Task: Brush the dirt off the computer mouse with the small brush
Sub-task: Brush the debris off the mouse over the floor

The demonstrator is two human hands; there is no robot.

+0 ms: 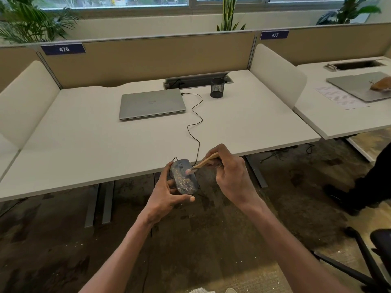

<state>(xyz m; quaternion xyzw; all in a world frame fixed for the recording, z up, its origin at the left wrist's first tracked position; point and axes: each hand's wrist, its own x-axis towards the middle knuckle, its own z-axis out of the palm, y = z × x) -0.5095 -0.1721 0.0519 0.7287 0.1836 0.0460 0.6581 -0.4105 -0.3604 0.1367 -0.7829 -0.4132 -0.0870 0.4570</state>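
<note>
Past desk point(84, 144) edge, hands hide mouse point(183, 177) underside.

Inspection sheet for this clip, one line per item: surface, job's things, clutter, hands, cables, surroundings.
Surface: white desk, held mouse is off its front edge.
Job's things: mouse speckled with dirt; brush tip at its front right.
Clutter: closed laptop, mesh cup.
Hands: left hand holds mouse; right hand grips brush.
Cables: black cord runs from laptop to mouse.
Surroundings: plants, neighbouring desk, chair, another person's leg.
</note>
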